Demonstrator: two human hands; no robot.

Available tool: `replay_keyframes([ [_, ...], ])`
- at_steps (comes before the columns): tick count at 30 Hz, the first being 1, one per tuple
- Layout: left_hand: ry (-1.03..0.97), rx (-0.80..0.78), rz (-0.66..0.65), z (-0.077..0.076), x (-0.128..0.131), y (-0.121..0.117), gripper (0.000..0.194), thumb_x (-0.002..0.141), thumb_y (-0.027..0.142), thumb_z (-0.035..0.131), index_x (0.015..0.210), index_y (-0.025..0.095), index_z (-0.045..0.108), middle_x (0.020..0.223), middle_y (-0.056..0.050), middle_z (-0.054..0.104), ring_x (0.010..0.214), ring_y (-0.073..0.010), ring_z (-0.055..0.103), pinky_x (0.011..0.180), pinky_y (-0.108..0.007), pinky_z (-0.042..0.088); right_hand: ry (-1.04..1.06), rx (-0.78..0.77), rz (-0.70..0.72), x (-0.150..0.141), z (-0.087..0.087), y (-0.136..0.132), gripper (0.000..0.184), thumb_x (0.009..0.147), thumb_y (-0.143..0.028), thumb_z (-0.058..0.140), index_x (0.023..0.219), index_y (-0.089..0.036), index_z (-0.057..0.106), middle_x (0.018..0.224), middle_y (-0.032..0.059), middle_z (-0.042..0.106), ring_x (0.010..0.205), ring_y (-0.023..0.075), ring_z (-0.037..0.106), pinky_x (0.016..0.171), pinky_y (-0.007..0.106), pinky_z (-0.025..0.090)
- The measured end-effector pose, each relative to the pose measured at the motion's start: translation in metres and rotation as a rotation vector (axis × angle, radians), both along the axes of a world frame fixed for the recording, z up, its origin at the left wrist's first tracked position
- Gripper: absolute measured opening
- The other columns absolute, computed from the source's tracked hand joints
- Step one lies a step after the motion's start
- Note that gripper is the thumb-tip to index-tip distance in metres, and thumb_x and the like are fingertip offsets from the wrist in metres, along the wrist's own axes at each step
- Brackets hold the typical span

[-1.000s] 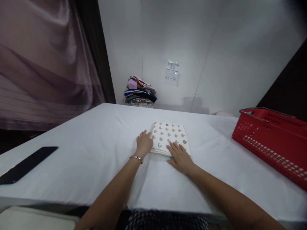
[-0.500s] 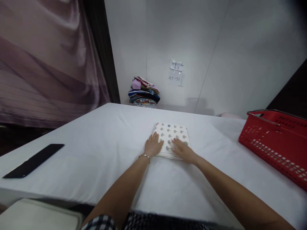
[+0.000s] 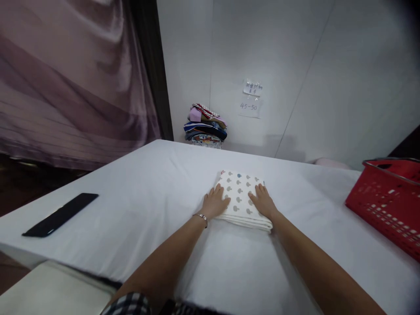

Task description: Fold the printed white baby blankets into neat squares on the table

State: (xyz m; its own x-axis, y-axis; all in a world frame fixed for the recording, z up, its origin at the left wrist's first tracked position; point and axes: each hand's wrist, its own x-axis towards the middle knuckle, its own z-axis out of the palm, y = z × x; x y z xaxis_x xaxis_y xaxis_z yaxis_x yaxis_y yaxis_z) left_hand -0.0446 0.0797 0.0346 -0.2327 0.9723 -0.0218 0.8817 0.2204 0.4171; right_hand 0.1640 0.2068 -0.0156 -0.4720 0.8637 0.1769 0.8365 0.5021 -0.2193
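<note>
A folded white cloth (image 3: 241,197) with rows of grey motifs and a few coloured ones lies flat on the white-covered table (image 3: 147,188). Its layered edge faces me. My left hand (image 3: 215,202) rests on the cloth's left side, fingers spread, a bracelet on the wrist. On the right side lies my right hand (image 3: 263,202), also flat with fingers apart. Neither hand grips the cloth; both press on its top.
At the right stands a red plastic basket (image 3: 387,197) with a metal handle. A flat black object (image 3: 62,214) lies at the left. Several folded fabrics (image 3: 206,124) are stacked against the wall beyond the table. Paper notes (image 3: 251,99) hang there, and a pinkish curtain (image 3: 75,78) is at left.
My right hand has moved from the middle of the cloth to its right edge. My left hand stays on the left side. The whole view has shifted slightly.
</note>
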Motion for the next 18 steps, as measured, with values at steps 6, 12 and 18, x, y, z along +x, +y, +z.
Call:
replay_keyframes([
  [6,0.127,0.084,-0.052,0.024,0.004,0.052,0.067,0.086,0.059,0.025,0.139,0.02,0.031,0.153,-0.007,0.017,0.14,-0.0273,0.006,0.111,-0.052,0.006,0.111,-0.06,-0.012,-0.001,-0.004,0.003,0.066,0.09,-0.051,0.03,0.141,-0.008,0.031,0.15,0.0178,0.021,0.139,0.0298,0.011,0.106,0.05,0.027],
  [12,0.026,0.008,0.053,-0.005,-0.017,0.081,0.065,0.085,0.056,0.024,0.142,0.024,0.026,0.154,-0.001,0.008,0.136,-0.0272,0.024,0.108,-0.049,0.023,0.143,-0.04,0.031,0.0,-0.007,0.001,0.061,0.091,-0.048,0.031,0.14,-0.013,0.032,0.149,0.016,0.025,0.139,0.0295,0.012,0.107,0.051,0.025],
  [18,0.002,0.036,0.044,-0.012,-0.02,0.08,0.064,0.085,0.055,0.026,0.142,0.025,0.027,0.154,0.0,0.009,0.133,-0.0244,0.031,0.105,-0.039,0.03,0.097,-0.102,0.021,-0.001,0.006,0.002,0.06,0.09,-0.049,0.033,0.138,-0.013,0.036,0.148,0.0165,0.026,0.138,0.0301,0.016,0.106,0.051,0.027],
])
